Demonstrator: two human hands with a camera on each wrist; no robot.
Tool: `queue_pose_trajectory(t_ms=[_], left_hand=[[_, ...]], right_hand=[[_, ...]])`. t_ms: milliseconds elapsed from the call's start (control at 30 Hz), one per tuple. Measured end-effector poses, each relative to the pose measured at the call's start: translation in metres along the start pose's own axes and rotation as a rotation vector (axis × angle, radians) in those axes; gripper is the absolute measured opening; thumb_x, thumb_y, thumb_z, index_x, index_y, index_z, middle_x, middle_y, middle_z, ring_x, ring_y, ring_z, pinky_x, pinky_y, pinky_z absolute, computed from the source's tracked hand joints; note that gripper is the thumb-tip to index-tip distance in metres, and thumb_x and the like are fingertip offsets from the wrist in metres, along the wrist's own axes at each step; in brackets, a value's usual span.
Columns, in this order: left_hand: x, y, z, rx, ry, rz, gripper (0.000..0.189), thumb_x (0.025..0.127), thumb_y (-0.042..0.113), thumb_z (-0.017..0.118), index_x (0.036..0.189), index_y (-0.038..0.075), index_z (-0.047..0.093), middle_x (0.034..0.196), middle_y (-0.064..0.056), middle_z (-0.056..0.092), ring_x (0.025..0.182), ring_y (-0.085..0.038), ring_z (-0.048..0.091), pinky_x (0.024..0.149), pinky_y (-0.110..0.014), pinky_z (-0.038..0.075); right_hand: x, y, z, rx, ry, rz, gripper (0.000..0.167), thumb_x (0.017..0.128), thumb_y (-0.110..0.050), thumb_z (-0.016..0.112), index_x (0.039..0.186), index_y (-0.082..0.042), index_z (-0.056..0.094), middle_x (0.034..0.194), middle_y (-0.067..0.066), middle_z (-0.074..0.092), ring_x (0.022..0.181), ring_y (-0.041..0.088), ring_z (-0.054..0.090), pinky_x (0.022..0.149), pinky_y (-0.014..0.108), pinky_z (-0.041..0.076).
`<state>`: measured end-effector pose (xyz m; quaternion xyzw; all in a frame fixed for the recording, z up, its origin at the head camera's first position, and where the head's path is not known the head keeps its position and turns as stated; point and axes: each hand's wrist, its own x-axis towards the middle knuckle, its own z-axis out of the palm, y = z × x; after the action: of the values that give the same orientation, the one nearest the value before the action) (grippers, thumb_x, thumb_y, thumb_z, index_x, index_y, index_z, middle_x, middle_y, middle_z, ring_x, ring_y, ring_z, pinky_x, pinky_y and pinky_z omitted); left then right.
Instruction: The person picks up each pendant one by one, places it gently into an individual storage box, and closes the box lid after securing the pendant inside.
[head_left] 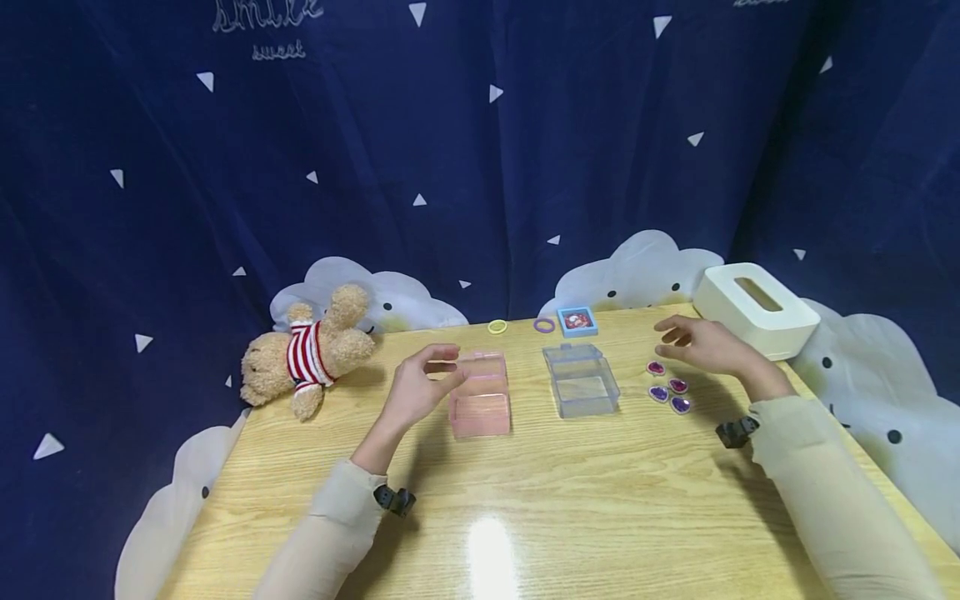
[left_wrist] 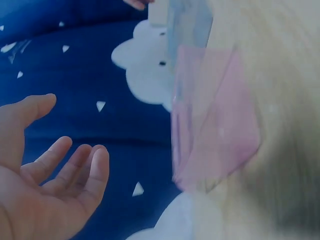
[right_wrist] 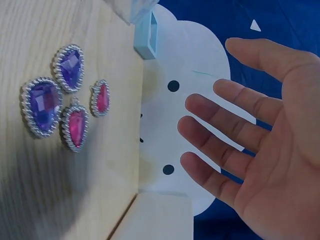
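Note:
My left hand (head_left: 422, 387) hovers at the left side of an open pink clear box (head_left: 482, 415), its fingers relaxed and holding nothing. Beside that box stands an open greyish-blue clear box (head_left: 587, 392). Over the table's right part my right hand (head_left: 708, 344) hangs with loosely bent, bare fingers, just behind a group of gem pendants. Two are purple, such as this purple pendant (right_wrist: 43, 107), and two are pink, such as this pink pendant (right_wrist: 75, 129); all have beaded silver rims. The pendants lie flat on the wooden table (head_left: 585, 500).
At the back are a yellow ring (head_left: 497, 327), a purple ring (head_left: 544, 325) and a small blue square frame (head_left: 577, 322). A teddy bear (head_left: 309, 354) in a striped top lies at left. A white tissue box (head_left: 757, 310) stands at the back right, before a blue curtain (head_left: 480, 167).

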<state>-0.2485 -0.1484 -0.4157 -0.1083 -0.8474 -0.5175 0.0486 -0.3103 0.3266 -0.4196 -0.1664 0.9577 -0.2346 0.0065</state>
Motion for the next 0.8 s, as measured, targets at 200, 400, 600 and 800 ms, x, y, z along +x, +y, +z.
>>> queue_pose_trajectory(t_ms=[200,400,600,800], left_hand=[[-0.003,0.001,0.029,-0.085,-0.001,0.006,0.038,0.084,0.022,0.081,0.120,0.015,0.069,0.120,-0.008,0.070,0.108,-0.030,0.069,0.083,-0.036,0.061],[-0.003,0.007,0.055,-0.147,-0.035,-0.005,0.037,0.082,0.020,0.082,0.117,0.013,0.070,0.123,-0.011,0.067,0.108,-0.032,0.069,0.086,-0.034,0.061],[-0.001,0.011,0.078,-0.174,-0.046,-0.011,0.039,0.081,0.019,0.083,0.117,0.011,0.070,0.119,-0.009,0.069,0.106,-0.030,0.069,0.085,-0.030,0.061],[0.000,0.010,0.103,-0.165,-0.045,-0.032,0.037,0.081,0.019,0.083,0.115,0.011,0.071,0.116,-0.005,0.072,0.106,-0.027,0.071,0.081,-0.023,0.060]], right_hand=[[0.001,0.002,0.009,0.035,-0.004,0.009,0.043,0.094,-0.030,0.069,0.126,-0.002,0.061,0.109,0.016,0.072,0.099,0.029,0.068,0.085,0.042,0.054],[0.004,0.006,0.017,0.063,-0.018,0.024,0.041,0.094,-0.029,0.069,0.125,-0.002,0.063,0.106,0.013,0.072,0.097,0.026,0.066,0.078,0.032,0.053],[0.006,0.008,0.022,0.058,-0.029,0.052,0.043,0.093,-0.031,0.069,0.125,-0.003,0.063,0.106,0.013,0.072,0.094,0.024,0.067,0.073,0.029,0.052],[0.007,0.015,0.028,0.104,-0.071,0.108,0.041,0.094,-0.023,0.066,0.128,0.001,0.061,0.098,0.011,0.071,0.081,0.016,0.062,0.066,0.027,0.050]])
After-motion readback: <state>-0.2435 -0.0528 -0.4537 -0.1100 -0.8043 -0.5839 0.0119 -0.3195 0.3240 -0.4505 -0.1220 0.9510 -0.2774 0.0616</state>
